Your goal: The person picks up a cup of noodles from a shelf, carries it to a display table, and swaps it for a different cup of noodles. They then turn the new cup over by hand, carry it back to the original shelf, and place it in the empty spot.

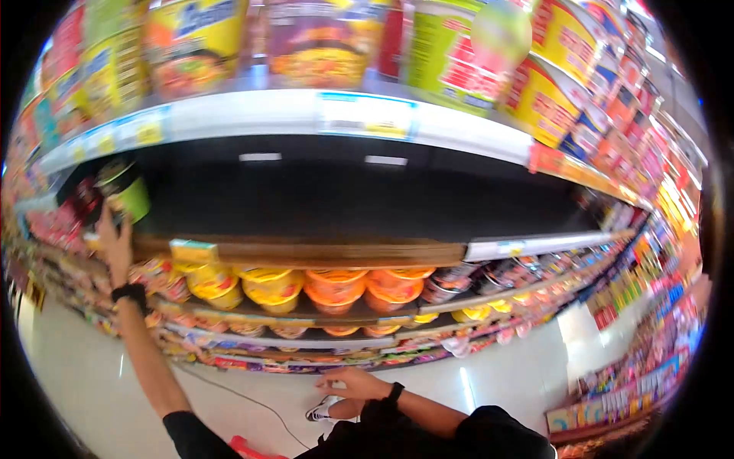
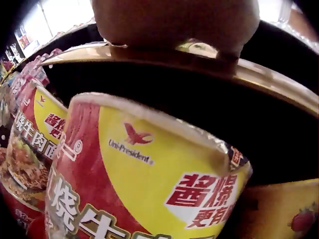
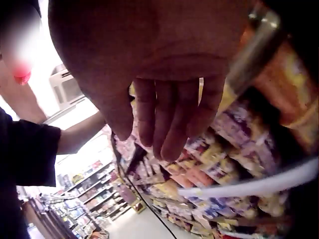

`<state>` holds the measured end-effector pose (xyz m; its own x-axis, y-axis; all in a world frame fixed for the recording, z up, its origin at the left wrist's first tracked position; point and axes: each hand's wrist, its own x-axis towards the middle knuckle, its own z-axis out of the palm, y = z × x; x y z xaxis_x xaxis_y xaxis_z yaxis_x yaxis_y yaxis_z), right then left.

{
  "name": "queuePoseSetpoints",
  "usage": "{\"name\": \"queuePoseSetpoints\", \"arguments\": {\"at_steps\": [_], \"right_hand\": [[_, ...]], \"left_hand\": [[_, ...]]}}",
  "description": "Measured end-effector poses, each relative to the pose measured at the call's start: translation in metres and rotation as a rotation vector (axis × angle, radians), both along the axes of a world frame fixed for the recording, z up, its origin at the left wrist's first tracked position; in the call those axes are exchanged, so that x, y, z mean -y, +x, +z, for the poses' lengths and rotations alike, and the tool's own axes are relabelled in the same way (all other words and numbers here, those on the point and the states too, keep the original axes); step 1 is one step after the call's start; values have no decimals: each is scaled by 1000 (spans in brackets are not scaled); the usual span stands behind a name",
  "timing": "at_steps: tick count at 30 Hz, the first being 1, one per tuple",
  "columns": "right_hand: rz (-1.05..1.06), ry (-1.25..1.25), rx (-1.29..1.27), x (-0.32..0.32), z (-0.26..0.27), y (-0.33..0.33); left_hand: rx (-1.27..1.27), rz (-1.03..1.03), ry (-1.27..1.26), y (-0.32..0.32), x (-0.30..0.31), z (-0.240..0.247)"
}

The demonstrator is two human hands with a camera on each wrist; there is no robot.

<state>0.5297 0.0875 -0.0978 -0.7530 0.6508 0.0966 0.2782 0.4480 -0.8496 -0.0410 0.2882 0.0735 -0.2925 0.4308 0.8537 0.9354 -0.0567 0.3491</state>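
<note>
At the left end of the dark middle shelf, my left hand [image 1: 115, 241] holds a green instant-noodle cup [image 1: 134, 200] by its lower front, fingers at its left side and thumb in front. A dark red package [image 1: 86, 200] stands just left of the cup. From the left wrist, the underside of the hand [image 2: 174, 22] shows over the shelf edge, above red and yellow noodle cups [image 2: 149, 164]. My right hand [image 1: 353, 382] hangs low in front of my body; its fingers [image 3: 172, 119] are loosely bent, with nothing in them.
A white shelf edge [image 1: 252, 115] with price tags runs above, bearing large noodle cups. Below the brown ledge [image 1: 321, 251] sit yellow and orange noodle tubs [image 1: 334, 289]. More stocked shelves [image 1: 634, 382] stand at the right. A dark cable [image 1: 252, 399] lies on the pale floor.
</note>
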Motion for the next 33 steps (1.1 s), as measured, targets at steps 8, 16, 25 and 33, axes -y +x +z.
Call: {"name": "queuePoseSetpoints", "arguments": {"at_steps": [8, 16, 25, 33], "right_hand": [[-746, -281, 86, 74, -67, 178], [-1064, -233, 71, 98, -103, 288], [-1159, -234, 5, 139, -107, 448], [-1507, -219, -149, 251, -124, 589]], "left_hand": [[-345, 147, 194, 35, 43, -18], [-20, -559, -62, 343, 99, -134], [435, -1039, -1951, 659, 216, -388], [558, -899, -2210, 817, 151, -456]]}}
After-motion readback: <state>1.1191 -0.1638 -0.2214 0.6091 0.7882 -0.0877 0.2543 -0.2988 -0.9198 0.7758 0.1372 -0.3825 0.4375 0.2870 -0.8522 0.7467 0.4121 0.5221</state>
